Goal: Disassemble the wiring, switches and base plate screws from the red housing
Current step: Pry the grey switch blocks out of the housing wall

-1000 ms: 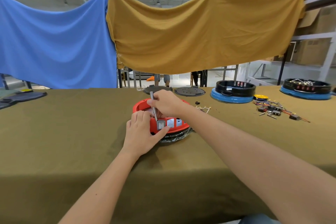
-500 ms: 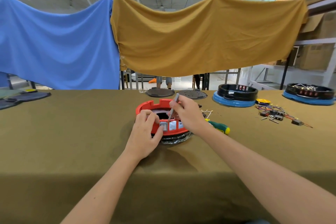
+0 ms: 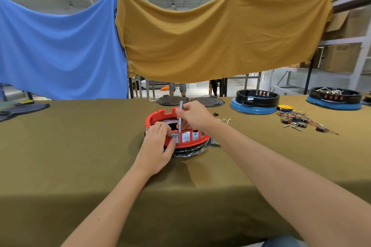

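Two bare forearms enter from the lower edge of the view. No sleeves, cuffs, gloves, watches, bands or rings are visible on either arm. Left hand (image 3: 155, 147): bare, fingernails short and unpainted where visible. Right hand (image 3: 193, 115): bare, knuckles toward the camera, nails not discernible. Left forearm is seen from wrist to near the elbow; right forearm likewise, appearing broader toward the frame edge. A small patch of blue fabric (image 3: 285, 242), apparently clothing, shows at the bottom edge beneath the right arm; garment type cannot be determined.
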Demonstrator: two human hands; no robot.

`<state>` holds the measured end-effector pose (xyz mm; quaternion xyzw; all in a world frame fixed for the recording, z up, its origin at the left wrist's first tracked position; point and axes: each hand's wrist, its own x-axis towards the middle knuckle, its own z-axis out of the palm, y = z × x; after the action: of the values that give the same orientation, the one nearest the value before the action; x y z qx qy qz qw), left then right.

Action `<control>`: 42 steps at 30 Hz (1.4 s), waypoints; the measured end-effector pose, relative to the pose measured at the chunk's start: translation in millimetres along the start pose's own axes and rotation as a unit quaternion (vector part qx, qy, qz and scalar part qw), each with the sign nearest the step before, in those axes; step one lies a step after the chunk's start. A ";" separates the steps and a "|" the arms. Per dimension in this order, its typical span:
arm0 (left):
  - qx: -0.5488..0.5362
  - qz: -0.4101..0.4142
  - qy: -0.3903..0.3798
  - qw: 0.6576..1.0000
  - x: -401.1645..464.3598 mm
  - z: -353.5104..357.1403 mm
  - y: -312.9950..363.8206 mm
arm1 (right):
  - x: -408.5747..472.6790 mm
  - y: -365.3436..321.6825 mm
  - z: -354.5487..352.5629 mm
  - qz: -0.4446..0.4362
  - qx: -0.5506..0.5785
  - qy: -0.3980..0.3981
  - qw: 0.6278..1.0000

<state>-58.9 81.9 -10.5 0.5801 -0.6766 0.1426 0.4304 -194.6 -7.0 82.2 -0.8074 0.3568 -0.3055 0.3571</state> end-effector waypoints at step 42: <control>0.023 -0.002 0.012 1.000 -0.3 0.5 1.0 | -18.0 11.9 22.6 -0.021 0.074 0.103 0.992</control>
<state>-60.0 82.0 -10.7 0.5896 -0.6668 0.1640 0.4252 -192.0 9.6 55.8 -0.7502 0.3512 -0.4202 0.3706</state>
